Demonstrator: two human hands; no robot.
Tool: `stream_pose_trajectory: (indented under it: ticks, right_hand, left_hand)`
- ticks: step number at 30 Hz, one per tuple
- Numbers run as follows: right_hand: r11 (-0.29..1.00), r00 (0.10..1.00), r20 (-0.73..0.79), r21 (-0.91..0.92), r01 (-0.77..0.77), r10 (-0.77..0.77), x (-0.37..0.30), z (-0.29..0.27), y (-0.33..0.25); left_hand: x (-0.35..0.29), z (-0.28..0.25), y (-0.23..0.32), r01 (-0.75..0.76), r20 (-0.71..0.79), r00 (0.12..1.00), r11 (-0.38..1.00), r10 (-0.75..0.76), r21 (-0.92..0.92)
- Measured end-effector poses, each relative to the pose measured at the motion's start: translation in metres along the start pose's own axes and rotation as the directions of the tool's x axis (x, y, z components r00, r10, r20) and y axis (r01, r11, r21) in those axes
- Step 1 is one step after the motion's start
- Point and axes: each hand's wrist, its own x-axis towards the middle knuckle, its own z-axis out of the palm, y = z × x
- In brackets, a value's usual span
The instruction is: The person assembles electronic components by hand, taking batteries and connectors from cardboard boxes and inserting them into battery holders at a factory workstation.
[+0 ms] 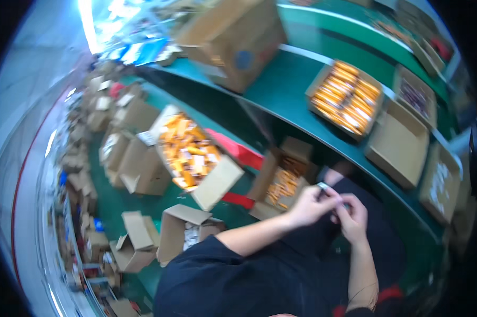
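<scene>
My left hand and my right hand meet over my dark-clothed lap, fingertips close together. The left fingers are closed, and a small pale, shiny piece sticks out at them; blur hides its kind. Thumb and fingers of the right hand are pinched against the left fingertips, and whatever they hold is hidden. Just left of the hands stands an open cardboard box with small orange parts in it. Further left, a larger open carton is filled with orange-and-white pieces.
On the green bench stand a tray of orange wrapped items, a shallow cardboard tray, a box of white pieces and a big carton. More open boxes lie left, beside a red strip.
</scene>
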Motion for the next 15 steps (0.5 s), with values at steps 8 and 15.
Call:
stream_pose_trajectory:
  ticks: [8,15]
  right_hand:
    - [0.992,0.994,0.014,0.073,0.103,-0.104,0.001,-0.015,-0.006]
    - [0.963,0.987,0.001,0.22,0.155,-0.159,-0.004,-0.02,0.001]
  left_hand:
    - [0.005,-0.006,-0.011,0.096,0.158,0.985,0.977,-0.066,-0.192]
    - [0.004,0.0,-0.009,0.078,0.161,0.985,0.995,-0.067,-0.064]
